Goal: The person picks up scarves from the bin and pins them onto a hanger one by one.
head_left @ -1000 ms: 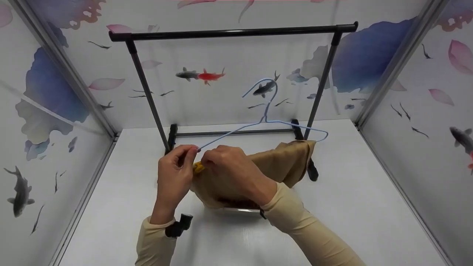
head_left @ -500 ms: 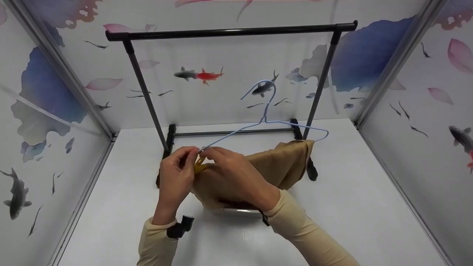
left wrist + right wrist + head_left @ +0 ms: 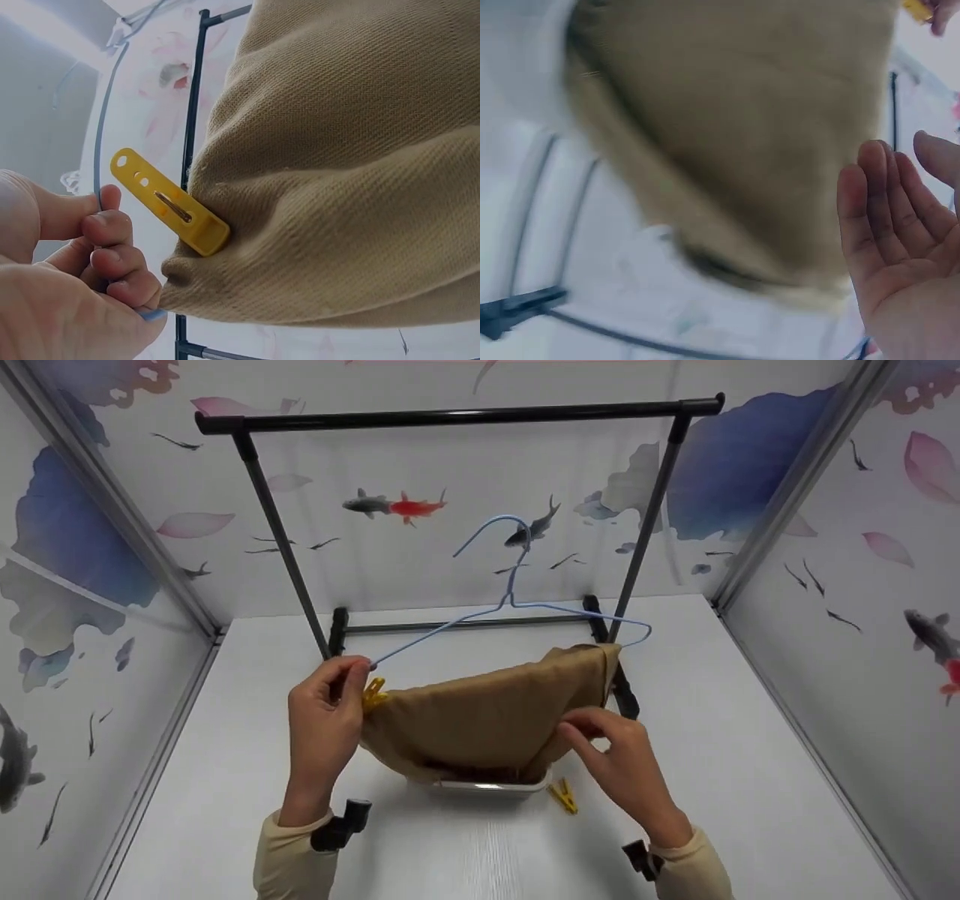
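Observation:
A blue wire hanger [image 3: 514, 600] is held up over the table, its hook upward. My left hand [image 3: 328, 720] pinches it at its left end. Brown cloth [image 3: 480, 705] hangs along the hanger's lower part, and a yellow clothespin [image 3: 172, 202] grips the cloth's left end, close beside my left fingers. The hanger's right corner sticks out bare past the cloth. My right hand [image 3: 626, 757] is in front of the cloth's right side, fingers loosely extended and holding nothing; in the right wrist view the hand [image 3: 911, 240] looks slightly apart from the cloth.
A second yellow clothespin [image 3: 562, 796] lies on the white table [image 3: 480, 862], right of a white-rimmed tray [image 3: 491, 788] that the cloth partly hides. Behind stands a black garment rack [image 3: 457, 418] with its top bar above the hanger. Printed side walls enclose the space.
My right hand has left the yellow clothespin at the cloth's left end and swung right. The left hand and hanger have shifted slightly left. The clothespin on the table has come into view.

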A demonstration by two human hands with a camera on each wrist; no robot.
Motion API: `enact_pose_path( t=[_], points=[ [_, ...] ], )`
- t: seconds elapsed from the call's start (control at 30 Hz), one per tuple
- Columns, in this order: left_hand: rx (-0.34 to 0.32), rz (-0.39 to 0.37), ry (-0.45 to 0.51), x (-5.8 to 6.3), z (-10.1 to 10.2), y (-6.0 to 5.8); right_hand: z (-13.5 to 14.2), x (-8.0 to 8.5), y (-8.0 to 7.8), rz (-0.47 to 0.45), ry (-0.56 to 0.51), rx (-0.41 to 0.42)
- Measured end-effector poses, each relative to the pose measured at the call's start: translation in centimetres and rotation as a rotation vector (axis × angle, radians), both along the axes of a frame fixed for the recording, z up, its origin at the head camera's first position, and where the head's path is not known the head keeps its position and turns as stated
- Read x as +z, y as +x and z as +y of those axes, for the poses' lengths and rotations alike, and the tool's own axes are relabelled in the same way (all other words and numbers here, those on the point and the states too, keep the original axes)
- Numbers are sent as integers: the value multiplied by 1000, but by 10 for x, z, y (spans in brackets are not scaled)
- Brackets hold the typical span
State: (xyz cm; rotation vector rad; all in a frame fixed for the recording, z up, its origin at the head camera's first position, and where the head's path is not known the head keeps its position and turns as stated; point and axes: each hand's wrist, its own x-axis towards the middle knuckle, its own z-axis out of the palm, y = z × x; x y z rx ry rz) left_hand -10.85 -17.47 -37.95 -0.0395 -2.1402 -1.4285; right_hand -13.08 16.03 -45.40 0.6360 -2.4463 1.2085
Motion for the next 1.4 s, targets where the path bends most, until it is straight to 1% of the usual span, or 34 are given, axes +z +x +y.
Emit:
enact_pose_path(
  t=[0.07, 0.1, 0.2, 0.27, 0.3, 0.37, 0.43, 0.5, 0.63, 0.7, 0.77, 0.8, 0.87, 0.93, 1.0, 1.07, 1.13, 1.27, 1.33, 1.4],
  points=[
    [15, -13, 2, 1, -1, 0, 13, -21, 1, -66, 7, -62],
    [19, -18, 5, 1, -2, 0, 19, -32, 1, -123, 22, -84],
    [28, -24, 3, 1, -2, 0, 30, -64, 0, -312, 116, -92],
    [32, -24, 2, 1, -3, -1, 33, -84, -1, -436, 193, -81],
    [33, -24, 1, 2, -3, -1, 32, -93, -2, -487, 225, -79],
    [34, -25, 0, 2, -4, -2, 29, -107, -2, -541, 268, -90],
    [35, -23, -3, 1, -4, -2, 25, -116, -3, -558, 301, -112],
    [36, -20, -9, 1, -4, -2, 20, -123, -4, -544, 330, -111],
    [31, -5, -22, 1, -4, -1, 13, -131, -5, -432, 424, -86],
    [25, 4, -29, 1, -4, -1, 12, -135, -6, -383, 474, -93],
    [22, 10, -35, 1, -4, -1, 12, -137, -7, -360, 511, -109],
    [21, 12, -36, 1, -4, -1, 14, -136, -7, -369, 521, -119],
    [20, 10, -38, 2, -4, -1, 19, -132, -8, -411, 514, -144],
    [20, 2, -40, 3, -3, -1, 29, -122, -8, -468, 458, -167],
    [23, -6, -40, 3, -3, -1, 42, -104, -7, -499, 373, -187],
    [29, -12, -39, 4, -2, 0, 56, -81, -7, -486, 274, -188],
    [36, -16, -37, 4, -2, 0, 68, -53, -7, -440, 204, -175],
    [38, -21, -31, 5, -2, 0, 85, 4, -8, -271, 109, -131],
    [35, -23, -30, 5, -2, 0, 88, 29, -9, -174, 82, -123],
    [35, -24, -27, 5, -2, -1, 88, 49, -11, -79, 60, -118]
  ],
)
